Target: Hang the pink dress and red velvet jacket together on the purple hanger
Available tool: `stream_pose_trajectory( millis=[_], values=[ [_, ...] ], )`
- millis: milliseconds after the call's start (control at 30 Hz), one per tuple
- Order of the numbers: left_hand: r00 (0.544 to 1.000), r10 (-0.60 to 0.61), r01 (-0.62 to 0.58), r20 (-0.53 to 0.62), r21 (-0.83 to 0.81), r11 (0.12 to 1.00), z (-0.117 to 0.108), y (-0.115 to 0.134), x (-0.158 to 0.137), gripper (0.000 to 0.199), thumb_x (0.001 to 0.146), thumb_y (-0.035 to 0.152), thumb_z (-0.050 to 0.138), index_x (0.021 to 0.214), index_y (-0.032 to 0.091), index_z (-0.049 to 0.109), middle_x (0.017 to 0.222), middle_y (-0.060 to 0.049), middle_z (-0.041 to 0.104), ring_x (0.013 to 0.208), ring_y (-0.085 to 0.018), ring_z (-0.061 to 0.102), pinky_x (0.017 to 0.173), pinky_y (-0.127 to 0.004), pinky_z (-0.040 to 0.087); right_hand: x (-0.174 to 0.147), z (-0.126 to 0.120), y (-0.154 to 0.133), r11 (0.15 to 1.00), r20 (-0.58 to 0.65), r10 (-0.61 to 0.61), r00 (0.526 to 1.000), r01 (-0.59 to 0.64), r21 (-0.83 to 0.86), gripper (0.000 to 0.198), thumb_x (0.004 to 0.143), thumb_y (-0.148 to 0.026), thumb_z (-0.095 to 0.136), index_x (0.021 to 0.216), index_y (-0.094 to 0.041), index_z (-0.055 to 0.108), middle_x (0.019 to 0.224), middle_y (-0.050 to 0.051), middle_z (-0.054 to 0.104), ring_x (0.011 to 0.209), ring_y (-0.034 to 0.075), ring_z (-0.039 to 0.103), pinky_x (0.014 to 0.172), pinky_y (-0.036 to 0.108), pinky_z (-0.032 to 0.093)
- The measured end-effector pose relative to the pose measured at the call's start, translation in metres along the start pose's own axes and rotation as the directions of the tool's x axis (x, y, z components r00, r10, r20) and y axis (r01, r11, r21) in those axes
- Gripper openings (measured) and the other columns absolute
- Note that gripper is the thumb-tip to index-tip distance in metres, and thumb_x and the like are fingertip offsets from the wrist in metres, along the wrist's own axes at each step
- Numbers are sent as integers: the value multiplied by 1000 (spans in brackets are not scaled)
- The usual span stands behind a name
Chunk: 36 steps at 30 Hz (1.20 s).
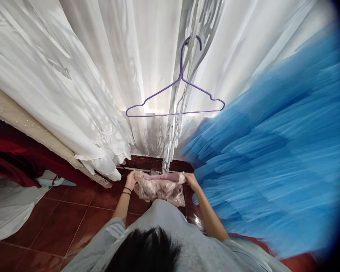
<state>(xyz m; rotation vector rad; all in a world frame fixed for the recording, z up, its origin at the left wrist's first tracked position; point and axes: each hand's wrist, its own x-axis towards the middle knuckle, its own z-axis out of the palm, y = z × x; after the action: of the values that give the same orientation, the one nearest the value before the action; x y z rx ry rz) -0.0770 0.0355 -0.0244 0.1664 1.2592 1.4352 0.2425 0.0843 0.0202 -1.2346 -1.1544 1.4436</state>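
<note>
Left hand: the person's left hand [131, 180] is closed tight on one top corner of the pink cloth [158, 189], with two dark bands [126, 190] on the wrist.
Right hand: the person's right hand [189, 178] pinches the other top corner.
Pink cloth: it is pale and soft, with a shiny, bumpy pattern and lots of crinkles; a smoother, darker pink strip runs along the top.
Where it is: it is stretched between both hands, just in front of the grey shirt [166, 219] and above the floor.
Hanger: a thin purple hanger [181, 76] hangs farther forward, its hook on a curly white metal stand [171, 147].
Left side: long white cloth [73, 90] with frilly ends, then a cream sparkly cloth [31, 126] and dark red cloth [14, 147].
Right side: a big, fluffy blue cloth [272, 151] in many layers.
Floor: shiny red-brown tiles [70, 223].
</note>
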Motion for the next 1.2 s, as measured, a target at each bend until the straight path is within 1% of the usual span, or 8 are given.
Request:
stream_pose_trajectory(
  millis=[133, 300, 400, 600, 767, 900, 1000, 1200],
  values=[
    [975, 202, -187, 94, -146, 971, 15, 86, 25, 8, 75, 24, 63, 71, 19, 68, 77, -1, 71, 79, -15, 66, 80, -26, 54, 34, -12, -50, 983, 74, -3, 997, -11, 185, 44, 57, -58, 77, 63, -17, 63, 59, 1, 64, 58, 15, 58, 58, 27, 53],
    [752, 622, -585, 221, -212, 783, 26, 148, 12, 24, 71, 41, 74, 94, 38, 73, 111, 2, 73, 91, -21, 67, 71, -33, 57, 38, 6, -124, 813, -26, -277, 961, 249, 526, 38, 58, -34, 77, 96, -28, 72, 97, 1, 76, 91, 20, 71, 80, 35, 59],
    [694, 682, -660, 232, -174, 731, 43, 163, 10, 39, 61, 40, 83, 99, 39, 73, 114, 2, 72, 97, -20, 66, 75, -31, 57, 37, 27, -137, 818, -71, -336, 939, 328, 472, 44, 52, -26, 84, 94, -29, 73, 91, -1, 77, 81, 18, 71, 74, 31, 60],
    [565, 792, -806, 232, -53, 590, 84, 229, 10, 37, 45, 27, 91, 76, 18, 73, 74, -3, 73, 84, -20, 70, 79, -28, 56, 51, 39, -150, 817, -142, -381, 914, 405, 411, 37, 45, -26, 89, 79, -22, 75, 77, 0, 76, 65, 16, 69, 63, 27, 59],
    [391, 790, -916, 472, 120, 382, 132, 283, -9, 36, 46, 29, 91, 74, 14, 74, 78, -3, 74, 93, -25, 70, 83, -31, 56, 54, 25, -178, 728, -361, -481, 799, 594, 342, 29, 48, -28, 86, 73, -24, 72, 75, -1, 74, 68, 15, 68, 67, 27, 59],
    [398, 626, -906, 670, 184, 380, 171, 288, -16, 37, 48, 27, 92, 76, 10, 74, 81, -6, 74, 95, -28, 70, 86, -35, 56, 56, 7, -183, 700, -408, -548, 730, 667, 255, 25, 49, -28, 85, 65, -22, 68, 66, -2, 68, 67, 15, 66, 66, 26, 57],
    [427, 611, -892, 667, 199, 405, 184, 280, -7, 37, 49, 26, 91, 77, 9, 74, 79, -7, 73, 92, -28, 70, 86, -36, 56, 54, -9, -177, 708, -422, -558, 714, 675, 207, 21, 52, -30, 83, 63, -21, 68, 63, -3, 67, 65, 15, 64, 66, 27, 56],
    [450, 756, -881, 475, 98, 463, 168, 275, 38, 39, 47, 29, 90, 78, 10, 74, 78, -5, 74, 87, -22, 71, 86, -30, 55, 45, -9, -155, 793, -300, -490, 818, 562, 236, 17, 50, -29, 83, 60, -23, 71, 58, -4, 66, 51, 13, 56, 52, 27, 51]
  ],
)
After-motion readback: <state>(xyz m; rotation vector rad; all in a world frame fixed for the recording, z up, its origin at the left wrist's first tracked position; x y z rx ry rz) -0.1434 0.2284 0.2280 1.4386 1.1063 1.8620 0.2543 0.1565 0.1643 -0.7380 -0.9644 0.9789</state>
